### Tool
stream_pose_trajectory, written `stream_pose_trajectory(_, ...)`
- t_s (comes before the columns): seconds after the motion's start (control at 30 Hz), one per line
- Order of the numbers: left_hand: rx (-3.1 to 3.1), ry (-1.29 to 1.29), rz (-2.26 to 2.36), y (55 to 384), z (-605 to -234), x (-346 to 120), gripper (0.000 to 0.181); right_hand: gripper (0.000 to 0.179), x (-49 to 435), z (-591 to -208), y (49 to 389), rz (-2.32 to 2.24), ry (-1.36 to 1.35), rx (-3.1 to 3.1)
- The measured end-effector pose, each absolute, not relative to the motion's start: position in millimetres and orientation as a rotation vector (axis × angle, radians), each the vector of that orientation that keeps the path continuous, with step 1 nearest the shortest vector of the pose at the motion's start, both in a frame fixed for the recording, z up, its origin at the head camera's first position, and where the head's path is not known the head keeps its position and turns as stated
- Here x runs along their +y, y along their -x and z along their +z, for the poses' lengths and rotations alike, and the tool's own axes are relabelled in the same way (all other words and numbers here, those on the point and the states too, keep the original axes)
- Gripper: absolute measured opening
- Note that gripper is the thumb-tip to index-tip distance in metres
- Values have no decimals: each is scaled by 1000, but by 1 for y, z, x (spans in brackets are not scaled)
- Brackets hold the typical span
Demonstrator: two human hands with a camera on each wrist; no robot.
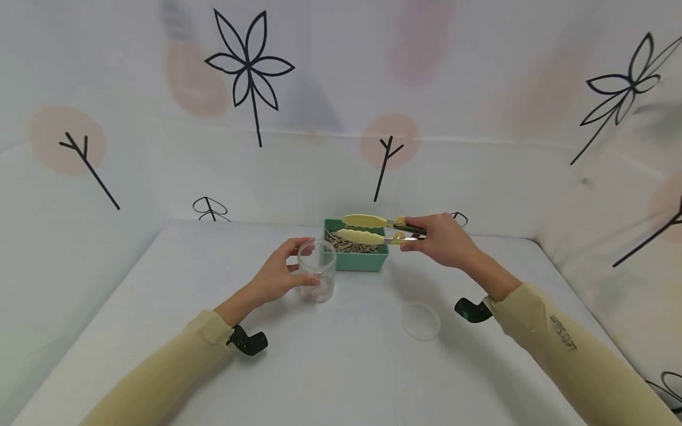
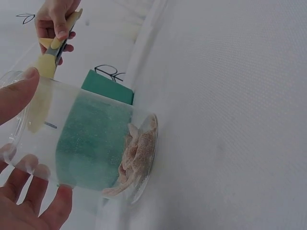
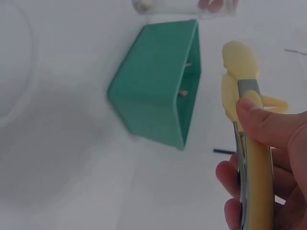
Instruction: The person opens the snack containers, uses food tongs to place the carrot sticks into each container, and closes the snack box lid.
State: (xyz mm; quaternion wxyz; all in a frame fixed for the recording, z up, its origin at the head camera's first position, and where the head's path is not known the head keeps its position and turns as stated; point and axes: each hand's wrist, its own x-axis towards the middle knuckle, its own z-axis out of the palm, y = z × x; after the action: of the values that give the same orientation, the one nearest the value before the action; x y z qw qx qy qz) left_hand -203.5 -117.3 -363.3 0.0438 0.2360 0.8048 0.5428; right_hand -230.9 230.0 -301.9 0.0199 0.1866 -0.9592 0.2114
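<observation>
My left hand [image 1: 277, 273] grips a clear plastic jar [image 1: 318, 290] around its side, thumb on one side and fingers on the other. At the jar's bottom lie a few pale brown, wrinkled dried pieces [image 2: 136, 155]. My right hand [image 1: 442, 239] holds yellow-tipped tongs [image 1: 367, 238] by the handles. Their two heads stand apart, over a green rectangular box [image 1: 359, 262] just right of the jar. Inside the box is a heap of thin grey-brown dried pieces [image 1: 351, 244], partly hidden by the tongs.
A round clear lid [image 1: 421, 321] lies flat on the white-covered table [image 1: 351, 367], to the right and nearer me than the box. Behind the table hangs a white cloth [image 1: 309, 177] printed with plants. Each wrist carries a black camera mount [image 1: 249, 342].
</observation>
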Motion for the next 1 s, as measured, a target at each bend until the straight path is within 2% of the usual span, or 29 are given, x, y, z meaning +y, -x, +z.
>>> stream_pose_trajectory(0.4,2425,-731,1672,203,-363,-118,79,69,240,-316,249,398,-527,-3094)
stream_pose_trajectory(0.7,2414,-714,1678,205,-365,-118,80,73,225,-301,264,171,-574,-3206)
stream_pose_trajectory(1.0,2419,-718,1658,202,-361,-118,80,68,217,-304,284,285,-661,-3288)
